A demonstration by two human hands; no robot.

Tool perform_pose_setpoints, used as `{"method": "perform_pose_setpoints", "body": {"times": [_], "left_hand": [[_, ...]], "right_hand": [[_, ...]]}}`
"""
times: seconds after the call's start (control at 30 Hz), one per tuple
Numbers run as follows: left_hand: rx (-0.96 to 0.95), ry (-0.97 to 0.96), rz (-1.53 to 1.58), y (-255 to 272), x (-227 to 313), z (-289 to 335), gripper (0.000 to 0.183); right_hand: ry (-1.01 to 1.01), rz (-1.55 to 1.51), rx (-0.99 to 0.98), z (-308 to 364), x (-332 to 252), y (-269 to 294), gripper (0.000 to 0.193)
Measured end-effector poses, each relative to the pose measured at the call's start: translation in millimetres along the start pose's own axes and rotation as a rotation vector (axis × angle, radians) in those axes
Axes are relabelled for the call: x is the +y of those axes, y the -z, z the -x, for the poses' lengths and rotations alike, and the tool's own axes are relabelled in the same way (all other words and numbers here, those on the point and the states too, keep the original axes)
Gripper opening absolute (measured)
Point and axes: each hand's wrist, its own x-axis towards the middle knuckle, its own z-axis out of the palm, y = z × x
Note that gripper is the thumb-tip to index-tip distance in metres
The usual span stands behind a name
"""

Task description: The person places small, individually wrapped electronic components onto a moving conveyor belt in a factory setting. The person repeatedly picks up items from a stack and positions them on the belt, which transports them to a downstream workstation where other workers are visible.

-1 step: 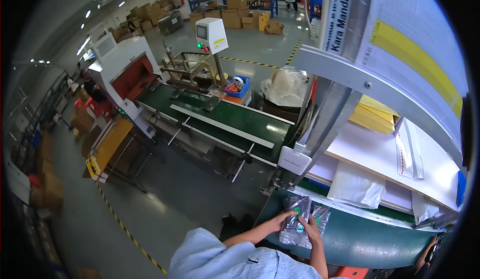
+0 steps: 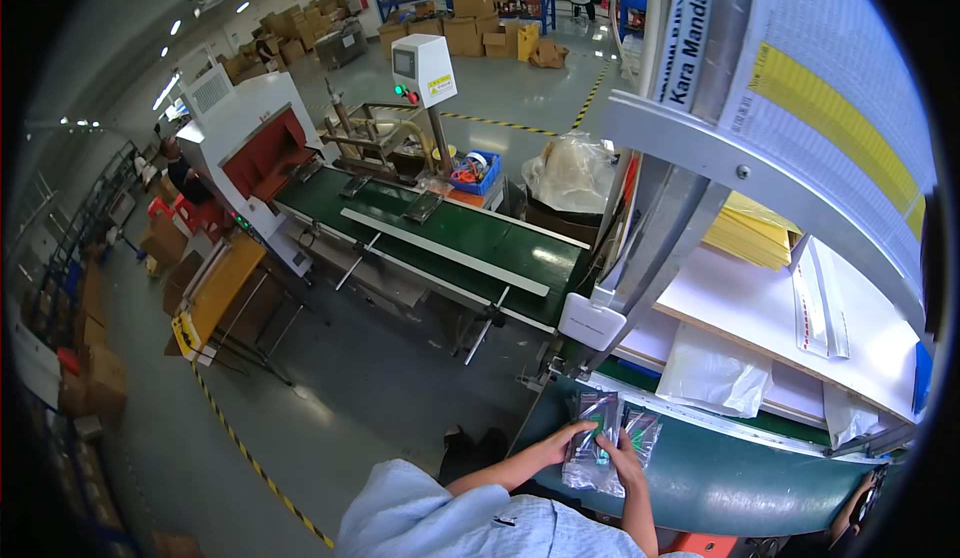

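Observation:
Over the near end of the green work table (image 2: 720,478), my left hand (image 2: 566,442) and my right hand (image 2: 622,456) hold a flat dark package in clear plastic wrap (image 2: 596,414) between them. Both thumbs lie on its upper face, which has a small green patch; the fingers underneath are hidden. Loose clear film hangs off its near end. Just to the right, a second plastic-wrapped package (image 2: 641,432) with green on it lies on the table, partly behind my right hand.
Ahead runs a green conveyor belt (image 2: 470,233) carrying a few flat packages toward a white machine (image 2: 240,128) with a reddish opening. A metal frame (image 2: 690,173) and white shelf boards (image 2: 740,303) rise beyond the table. Another person's arm (image 2: 850,510) reaches in at far right.

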Motion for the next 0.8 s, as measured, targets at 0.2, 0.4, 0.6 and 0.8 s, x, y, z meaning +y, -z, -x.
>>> {"method": "perform_pose_setpoints", "body": {"times": [0.2,0.4,0.6,0.8], "left_hand": [[-0.043,0.131,0.007,-0.9,1.4,-28.3,0.036],[-0.049,-0.021,-0.255,-9.8,-1.0,-31.6,0.051],[0.017,-0.218,-0.369,-33.8,-5.4,21.5,0.058],[-0.062,0.264,-0.114,33.7,75.0,93.6,0.073]], "right_hand": [[-0.095,-0.204,0.002,-16.5,-7.7,18.2,0.112],[-0.119,-0.374,-0.058,-12.5,2.4,41.1,0.075],[-0.215,-0.47,-0.091,6.3,1.6,45.2,0.043],[-0.465,-0.439,-0.477,16.8,-12.9,-0.6,0.038]]}}
